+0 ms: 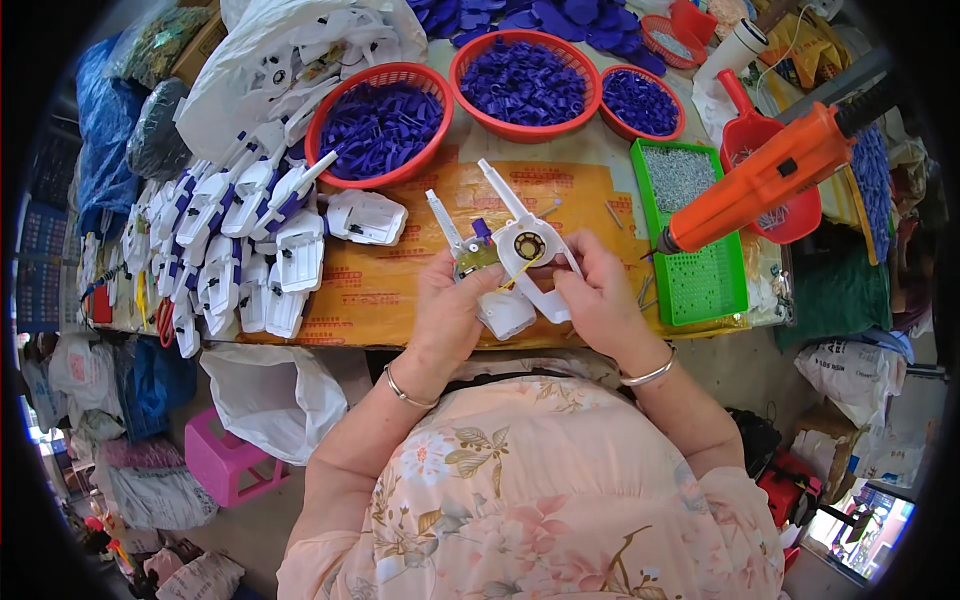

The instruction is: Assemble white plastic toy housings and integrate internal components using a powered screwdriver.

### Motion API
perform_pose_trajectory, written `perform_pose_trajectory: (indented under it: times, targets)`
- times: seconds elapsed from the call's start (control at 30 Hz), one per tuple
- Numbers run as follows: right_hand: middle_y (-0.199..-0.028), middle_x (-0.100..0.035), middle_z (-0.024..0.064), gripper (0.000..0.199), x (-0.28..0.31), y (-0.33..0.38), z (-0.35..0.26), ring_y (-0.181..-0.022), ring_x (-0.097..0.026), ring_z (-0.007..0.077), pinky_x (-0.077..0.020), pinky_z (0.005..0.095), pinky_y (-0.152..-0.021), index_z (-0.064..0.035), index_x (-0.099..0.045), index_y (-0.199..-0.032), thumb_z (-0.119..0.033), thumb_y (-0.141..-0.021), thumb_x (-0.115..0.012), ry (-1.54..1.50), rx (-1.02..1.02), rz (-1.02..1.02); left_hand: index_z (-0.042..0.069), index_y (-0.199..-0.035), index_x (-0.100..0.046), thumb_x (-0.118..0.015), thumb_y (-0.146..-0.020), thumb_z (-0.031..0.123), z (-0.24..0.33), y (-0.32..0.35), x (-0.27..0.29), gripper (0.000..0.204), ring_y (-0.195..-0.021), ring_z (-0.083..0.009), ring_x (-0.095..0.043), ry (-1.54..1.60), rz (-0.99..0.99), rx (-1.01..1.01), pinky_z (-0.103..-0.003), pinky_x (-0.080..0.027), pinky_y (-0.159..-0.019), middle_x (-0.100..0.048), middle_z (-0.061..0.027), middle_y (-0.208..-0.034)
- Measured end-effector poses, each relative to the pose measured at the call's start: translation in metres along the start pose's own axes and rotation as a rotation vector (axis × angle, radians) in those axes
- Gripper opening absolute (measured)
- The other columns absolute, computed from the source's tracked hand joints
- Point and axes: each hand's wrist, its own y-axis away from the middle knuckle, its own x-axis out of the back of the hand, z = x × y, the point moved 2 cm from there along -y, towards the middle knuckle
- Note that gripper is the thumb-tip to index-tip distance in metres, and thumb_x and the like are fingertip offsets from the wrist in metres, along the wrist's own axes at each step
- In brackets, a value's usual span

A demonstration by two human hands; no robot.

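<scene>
Near the table's front edge, my left hand [452, 308] is closed on one white plastic housing half [507, 314]. A green circuit board [470, 264] and a small purple part [481, 229] sit in that half. My right hand [602, 300] grips the matching white housing half [505, 192], which carries a round black speaker [528, 243] and ends in a narrow stem. Thin yellow wire runs between the two halves, which are held side by side, opened apart. Just left of my hands a white shell [366, 217] lies on the table.
White toy shells [225, 225] are heaped at left. Red baskets [447, 120] of purple parts stand behind. At right an orange electric screwdriver [755, 182] hangs over a green tray [738, 290] of screws, beside a red scoop [805, 205]. A pink stool [215, 455] stands below left.
</scene>
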Motion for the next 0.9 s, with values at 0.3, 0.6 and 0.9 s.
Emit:
perform_pose_trajectory:
  times: [0.3, 0.6, 0.9]
  targets:
    - [-0.107, -0.055, 0.0225, 0.042, -0.013, 0.002, -0.018, -0.097, -0.056, 0.0344, -0.0437, 0.0396, -0.085, 0.0019, -0.042, -0.121, -0.005, -0.081, -0.054, 0.342, 0.245, -0.144, 0.002, -0.112, -0.053, -0.057, -0.084, -0.004, -0.007, -0.001, -0.001, 0.029, -0.086, -0.0133, -0.062, -0.073, 0.022, -0.069, -0.028, -0.052, -0.077, -0.063, -0.0066, -0.101]
    - [-0.104, -0.047, 0.0205, 0.051, -0.022, 0.004, -0.009, -0.099, -0.047, 0.033, -0.0396, 0.0387, -0.088, 0.0022, -0.043, -0.121, -0.019, -0.08, -0.064, 0.5, 0.266, -0.07, -0.001, -0.112, -0.049, -0.054, -0.082, -0.009, -0.011, -0.003, -0.008, 0.032, -0.089, -0.0194, -0.063, 0.021, 0.061, -0.102, -0.032, -0.053, -0.079, -0.061, -0.0096, -0.101]
    - [-0.112, -0.044, 0.0249, 0.068, -0.034, 0.007, -0.007, -0.101, -0.048, 0.0418, -0.0433, 0.0429, -0.085, 0.0016, -0.03, -0.129, -0.011, -0.075, -0.07, 0.563, 0.34, -0.105, 0.002, -0.105, -0.052, -0.049, -0.081, -0.009, -0.004, -0.002, -0.011, 0.027, -0.086, -0.0163, -0.062, 0.039, 0.045, -0.069, -0.03, -0.053, -0.075, -0.06, -0.0068, -0.098]
